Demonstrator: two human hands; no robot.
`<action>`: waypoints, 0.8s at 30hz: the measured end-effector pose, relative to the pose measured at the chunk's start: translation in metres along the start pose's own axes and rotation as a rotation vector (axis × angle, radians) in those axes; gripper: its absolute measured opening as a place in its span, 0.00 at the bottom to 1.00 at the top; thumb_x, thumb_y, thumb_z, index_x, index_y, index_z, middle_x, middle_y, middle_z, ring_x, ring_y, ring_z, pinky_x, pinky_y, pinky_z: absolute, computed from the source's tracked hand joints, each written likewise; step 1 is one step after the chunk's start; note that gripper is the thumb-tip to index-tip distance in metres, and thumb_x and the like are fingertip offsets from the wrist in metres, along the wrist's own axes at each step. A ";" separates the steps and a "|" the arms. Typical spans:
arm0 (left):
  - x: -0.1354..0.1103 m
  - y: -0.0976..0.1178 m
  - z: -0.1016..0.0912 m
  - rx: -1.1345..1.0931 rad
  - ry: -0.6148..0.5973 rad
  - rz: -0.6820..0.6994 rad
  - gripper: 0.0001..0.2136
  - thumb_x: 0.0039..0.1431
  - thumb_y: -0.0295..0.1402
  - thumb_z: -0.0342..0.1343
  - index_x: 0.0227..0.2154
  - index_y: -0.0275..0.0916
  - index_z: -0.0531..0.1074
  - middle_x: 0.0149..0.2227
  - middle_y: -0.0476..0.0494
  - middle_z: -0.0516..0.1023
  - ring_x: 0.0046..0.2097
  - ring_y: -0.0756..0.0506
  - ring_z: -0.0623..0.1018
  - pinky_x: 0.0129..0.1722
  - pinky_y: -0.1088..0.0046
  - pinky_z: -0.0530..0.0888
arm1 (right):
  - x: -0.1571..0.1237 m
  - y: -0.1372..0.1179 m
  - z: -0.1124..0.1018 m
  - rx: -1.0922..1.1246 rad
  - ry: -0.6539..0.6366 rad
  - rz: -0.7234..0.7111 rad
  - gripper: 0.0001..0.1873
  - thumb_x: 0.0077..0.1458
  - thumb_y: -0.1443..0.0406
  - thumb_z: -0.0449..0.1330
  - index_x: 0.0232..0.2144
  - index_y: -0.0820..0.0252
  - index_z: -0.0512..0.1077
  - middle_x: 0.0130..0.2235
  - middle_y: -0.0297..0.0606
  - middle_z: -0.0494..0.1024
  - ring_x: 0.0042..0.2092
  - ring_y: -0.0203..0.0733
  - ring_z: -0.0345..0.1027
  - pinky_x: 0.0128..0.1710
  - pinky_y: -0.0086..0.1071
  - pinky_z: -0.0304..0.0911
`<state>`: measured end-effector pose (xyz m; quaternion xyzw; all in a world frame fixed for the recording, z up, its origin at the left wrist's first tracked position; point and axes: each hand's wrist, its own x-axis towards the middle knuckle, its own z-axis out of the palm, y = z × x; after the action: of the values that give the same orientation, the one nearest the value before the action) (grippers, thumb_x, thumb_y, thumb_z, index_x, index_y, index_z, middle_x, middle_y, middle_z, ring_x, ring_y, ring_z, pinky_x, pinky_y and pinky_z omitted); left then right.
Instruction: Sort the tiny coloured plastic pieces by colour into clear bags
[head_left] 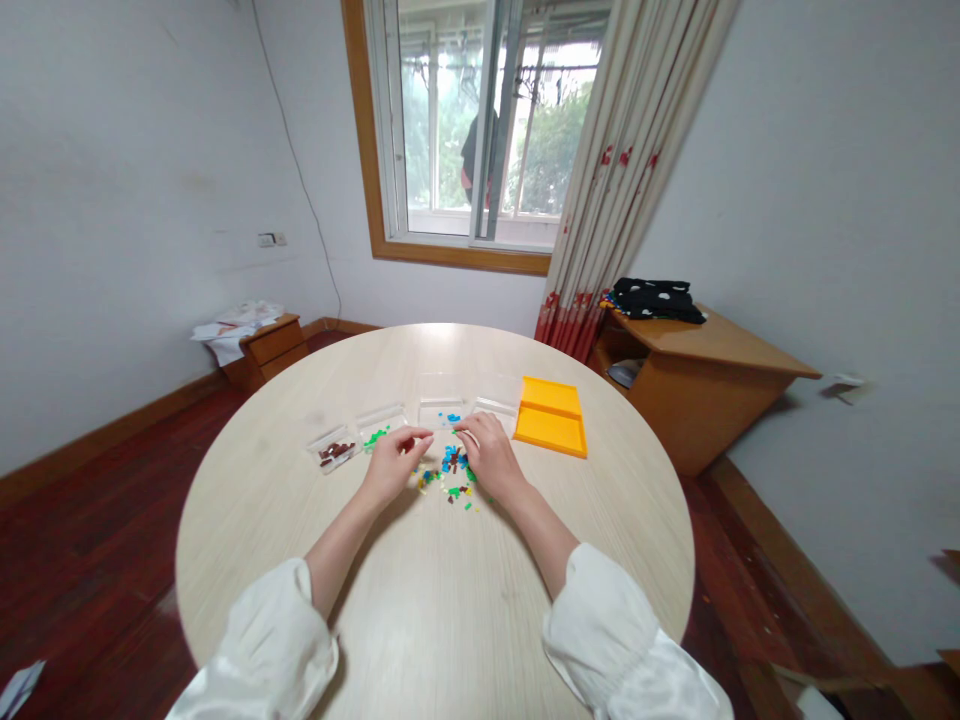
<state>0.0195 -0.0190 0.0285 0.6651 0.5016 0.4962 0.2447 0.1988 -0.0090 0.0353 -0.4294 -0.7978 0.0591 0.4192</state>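
Our left hand [390, 465] and right hand [491, 455] sit curled over the pile of bits [448, 478] (we can't tell if either's pinching one). Just behind sit clear trays [379, 430].

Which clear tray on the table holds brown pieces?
The leftmost tray, farthest from the orange tray. The tray beside it holds green pieces, the third tray blue ones.

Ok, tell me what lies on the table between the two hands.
In the head view, a loose scatter of small coloured pieces, blue, green, red and yellow, lies on the table between the left hand and the right hand.
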 end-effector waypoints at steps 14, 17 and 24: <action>-0.005 0.014 0.015 -0.368 -0.090 -0.139 0.12 0.46 0.40 0.59 0.26 0.35 0.79 0.33 0.40 0.81 0.37 0.43 0.77 0.42 0.66 0.71 | -0.004 -0.011 0.012 0.158 0.061 -0.116 0.08 0.57 0.70 0.54 0.33 0.59 0.74 0.34 0.41 0.73 0.40 0.42 0.65 0.42 0.36 0.62; -0.005 0.014 0.014 -0.372 -0.098 -0.149 0.12 0.46 0.41 0.59 0.24 0.35 0.78 0.30 0.41 0.80 0.35 0.44 0.77 0.41 0.68 0.71 | -0.004 -0.009 0.013 0.200 0.079 -0.083 0.08 0.56 0.69 0.56 0.34 0.58 0.75 0.34 0.41 0.75 0.40 0.42 0.66 0.42 0.37 0.63; -0.003 0.012 0.012 -0.337 -0.074 -0.158 0.12 0.46 0.41 0.59 0.23 0.36 0.78 0.27 0.43 0.79 0.32 0.46 0.76 0.35 0.71 0.71 | -0.001 -0.012 0.012 0.424 0.111 0.119 0.07 0.52 0.65 0.59 0.27 0.58 0.77 0.29 0.37 0.77 0.33 0.39 0.68 0.35 0.32 0.62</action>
<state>0.0350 -0.0241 0.0322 0.5910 0.4524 0.5277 0.4092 0.1829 -0.0145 0.0325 -0.3806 -0.7164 0.2261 0.5392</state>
